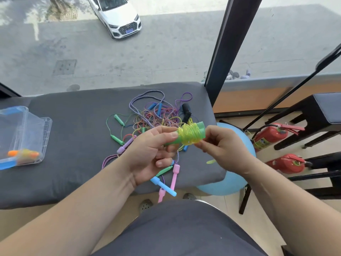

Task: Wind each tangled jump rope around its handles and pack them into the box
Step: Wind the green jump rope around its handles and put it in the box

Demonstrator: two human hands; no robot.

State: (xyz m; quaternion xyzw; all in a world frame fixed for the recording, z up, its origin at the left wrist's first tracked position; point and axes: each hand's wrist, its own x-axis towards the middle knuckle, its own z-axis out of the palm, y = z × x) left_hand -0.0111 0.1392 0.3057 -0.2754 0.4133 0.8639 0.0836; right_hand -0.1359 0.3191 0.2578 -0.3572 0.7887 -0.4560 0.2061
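Hands hold a wound jump rope (190, 134) above a grey padded bench (73, 145) by a street-level window.
The left hand (149, 154) curls round its green handles, and the right hand (223, 146) pinches the yellow-green coil's other end. A tangle of ropes (156, 115) lies on the bench beneath. At the bench's left end a clear plastic box (36, 130) holds one orange-handled bundle (23, 153). Two fire extinguishers (269, 134) and a dark stool (323, 111) stand to the right.

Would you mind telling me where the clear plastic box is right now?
In the head view, the clear plastic box sits at the far left on the grey cushion, well left of the tangled ropes.
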